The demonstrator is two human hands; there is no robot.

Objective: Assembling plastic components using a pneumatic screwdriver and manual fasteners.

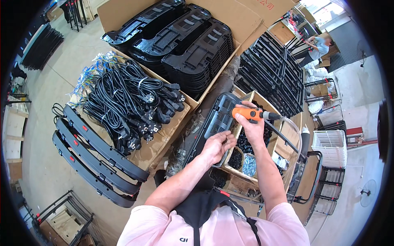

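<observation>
My right hand (pixel 252 128) grips an orange power screwdriver (pixel 243 112), which lies roughly level above a wooden parts box (pixel 253 177). A pale hose (pixel 296 128) curves away near its right end. To the left of it, my left hand (pixel 219 146) is turned partly palm up, its fingers loosely bent and apart, with nothing visible in them. Just beyond that hand lies a long black plastic housing (pixel 221 117) with vent slots. Beside the hand, the box holds dark small parts (pixel 235 159) and silvery screws (pixel 249 165).
A cardboard carton (pixel 235 50) holds stacked black panels (pixel 193 57). Bundled black power cords (pixel 123 94) lie on cardboard to the left, next to curved grey-black strips (pixel 98 164). Black frames (pixel 271 74) stand at right; a person (pixel 319 48) is farther off.
</observation>
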